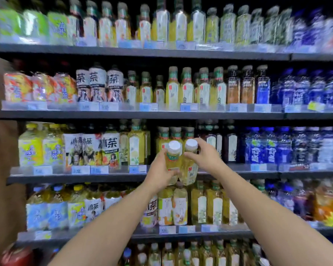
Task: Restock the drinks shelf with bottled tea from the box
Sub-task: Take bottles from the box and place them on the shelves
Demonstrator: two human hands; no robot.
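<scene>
Held tea bottles (189,169) partly covered; price tags (188,107) unreadably blurred

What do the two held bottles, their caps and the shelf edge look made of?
Left bottle and right bottle: likely clear glossy plastic, yellow tea showing through. Caps: white, opaque, probably plastic. Shelf edge: dark grey, smooth, perhaps painted metal; blur leaves it open.

Dark grey store shelves (142,53), price tags (188,107) along front edges

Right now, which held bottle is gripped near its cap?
The bottle on the right; the right hand grips its neck, the left hand holds the other bottle lower.
</scene>
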